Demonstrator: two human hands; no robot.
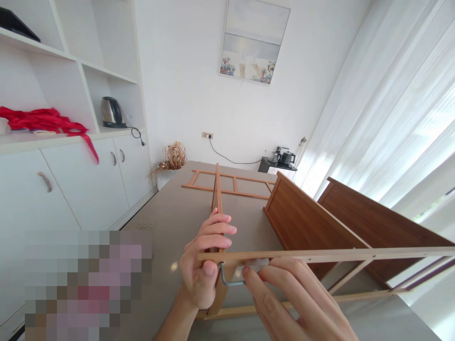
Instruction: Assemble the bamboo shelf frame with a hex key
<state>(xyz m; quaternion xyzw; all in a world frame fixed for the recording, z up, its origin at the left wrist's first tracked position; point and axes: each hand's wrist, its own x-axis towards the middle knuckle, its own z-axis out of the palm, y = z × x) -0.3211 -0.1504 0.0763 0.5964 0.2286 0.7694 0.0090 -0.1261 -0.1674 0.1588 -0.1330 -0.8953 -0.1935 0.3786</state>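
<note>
My left hand (206,258) is wrapped around the corner where a narrow wooden board (218,189) meets the end of a light wooden side frame (330,253). Its thumb presses near the frame's end. A bent metal hex key (231,283) has one end at a hole in that frame, close to the left thumb. The fingers of my right hand (295,298) are curled at the key's other end, with the index fingertip against it; the right thumb is hidden. Two brown shelf panels (309,213) (384,222) stand on edge, joined to the side frame farther right.
A second ladder-like wooden frame (234,184) lies flat at the far end of the grey table (159,232). Several small metal pieces (145,226) lie near its left edge. White cabinets (81,184) line the left; curtains (391,118) hang right. A pixelated patch covers the lower left.
</note>
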